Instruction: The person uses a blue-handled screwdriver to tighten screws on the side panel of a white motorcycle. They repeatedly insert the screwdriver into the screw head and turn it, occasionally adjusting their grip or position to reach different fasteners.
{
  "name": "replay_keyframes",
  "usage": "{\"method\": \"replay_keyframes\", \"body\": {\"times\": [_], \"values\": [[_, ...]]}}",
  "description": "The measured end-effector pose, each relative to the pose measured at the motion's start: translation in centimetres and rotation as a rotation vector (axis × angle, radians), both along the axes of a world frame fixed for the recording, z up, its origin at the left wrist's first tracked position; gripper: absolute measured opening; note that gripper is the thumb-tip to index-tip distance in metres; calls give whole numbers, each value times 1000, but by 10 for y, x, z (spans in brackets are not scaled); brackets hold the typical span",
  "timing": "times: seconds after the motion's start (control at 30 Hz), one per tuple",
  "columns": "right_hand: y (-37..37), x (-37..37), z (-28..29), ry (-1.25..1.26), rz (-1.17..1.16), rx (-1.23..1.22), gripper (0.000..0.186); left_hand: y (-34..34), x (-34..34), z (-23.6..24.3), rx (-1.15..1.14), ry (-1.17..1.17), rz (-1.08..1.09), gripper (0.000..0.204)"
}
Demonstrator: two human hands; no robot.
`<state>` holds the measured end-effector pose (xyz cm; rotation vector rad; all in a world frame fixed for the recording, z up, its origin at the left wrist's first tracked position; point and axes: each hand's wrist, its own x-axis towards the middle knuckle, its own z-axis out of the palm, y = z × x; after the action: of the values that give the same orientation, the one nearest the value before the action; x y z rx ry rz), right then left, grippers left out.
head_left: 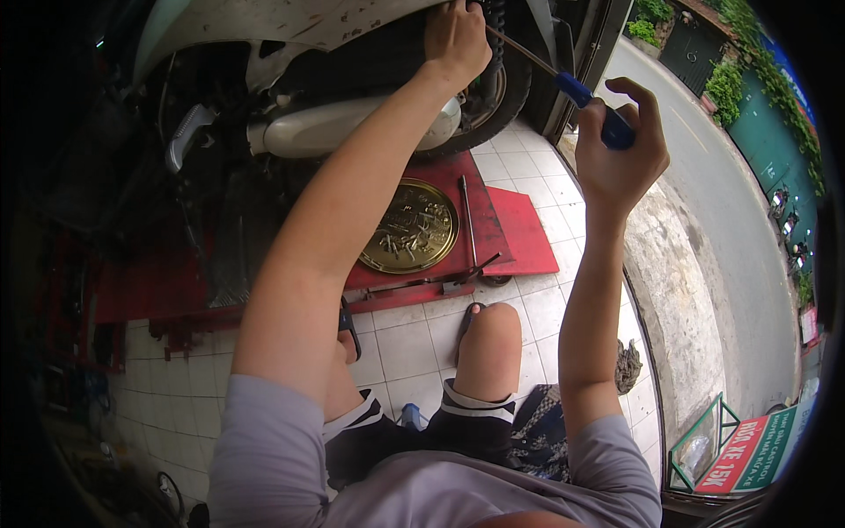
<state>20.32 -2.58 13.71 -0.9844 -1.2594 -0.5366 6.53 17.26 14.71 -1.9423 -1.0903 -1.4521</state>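
Observation:
My right hand point(623, 154) is closed round the blue handle of a screwdriver point(574, 88), its index finger raised and bent off the grip. The long metal shaft slants up and left toward the rear of a scooter point(317, 19). By the far end of that shaft, my left hand point(458, 44) is closed against the scooter's pale body panel, beside the black coil spring of the shock absorber point(498, 35). Its fingertips and whatever they hold are hidden. Below the left hand are the rear wheel point(519, 97) and a pale rounded engine cover point(334, 125).
The scooter stands over a red lift platform point(370, 283). On the platform lie a round gold tray point(374, 257) of small metal parts and a long metal rod point(467, 216). My knees are close to its edge, over white floor tiles point(405, 348). A road point(704, 158) runs at the right.

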Motion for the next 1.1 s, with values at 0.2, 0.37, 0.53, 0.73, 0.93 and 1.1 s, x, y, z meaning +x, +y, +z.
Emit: {"method": "replay_keyframes", "body": {"times": [0.2, 0.37, 0.53, 0.73, 0.93, 1.1], "values": [[11, -3, -6, 18, 44, 4, 12, 7, 2, -1, 112, -40, -32, 23], [17, 9, -20, 10, -46, 16, 14, 5, -3, -12, 34, -2, -151, 8], [4, 34, -56, 248, 72, -25, 20, -19, -37, -16, 195, 94, -312, 9], [-46, 78, -153, 886, 446, -413, 29, -82, -91, -178, -467, 12, -486, 10], [-74, 98, -229, 1141, 670, -618, 27, -104, -171, -295, -963, -25, -329, 11], [-83, 82, -244, 1219, 733, -613, 28, -107, -197, -297, -1061, -9, -159, 13]]}}
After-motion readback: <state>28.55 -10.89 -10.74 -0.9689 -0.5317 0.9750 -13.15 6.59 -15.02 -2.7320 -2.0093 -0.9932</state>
